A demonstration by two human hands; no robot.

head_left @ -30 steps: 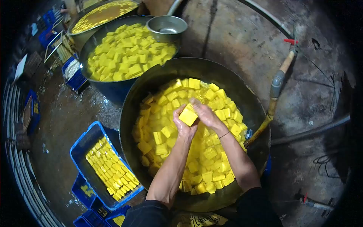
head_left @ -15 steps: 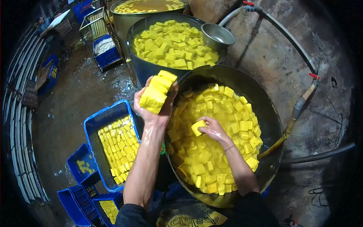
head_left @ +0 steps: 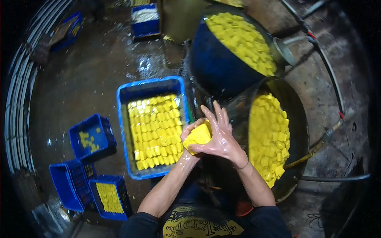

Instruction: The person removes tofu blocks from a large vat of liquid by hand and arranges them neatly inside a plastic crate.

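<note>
My left hand (head_left: 189, 131) is closed around a small stack of yellow tofu blocks (head_left: 199, 135), held between the crate and the vat. My right hand (head_left: 223, 139) cups the same stack from the right, its thumb across the near side and its fingers stretched upward. The hands partly hide the blocks, so I cannot tell how many there are. Left of my hands is a large blue crate (head_left: 151, 81) with tofu blocks (head_left: 154, 131) in close rows. On the right stands a dark metal vat (head_left: 303, 131) of yellow liquid and loose tofu blocks (head_left: 274, 139).
Behind the vat, a dark drum (head_left: 214, 55) is heaped with yellow blocks, a metal bowl (head_left: 282, 51) at its edge. Smaller blue crates (head_left: 93, 135) stand at left on the wet floor (head_left: 99, 79). A hose (head_left: 309, 156) runs into the vat from the right.
My view has turned toward the large crate. Both hands have moved from over the vat toward the crate, and my right hand, which held one block, is now against the stack in my left.
</note>
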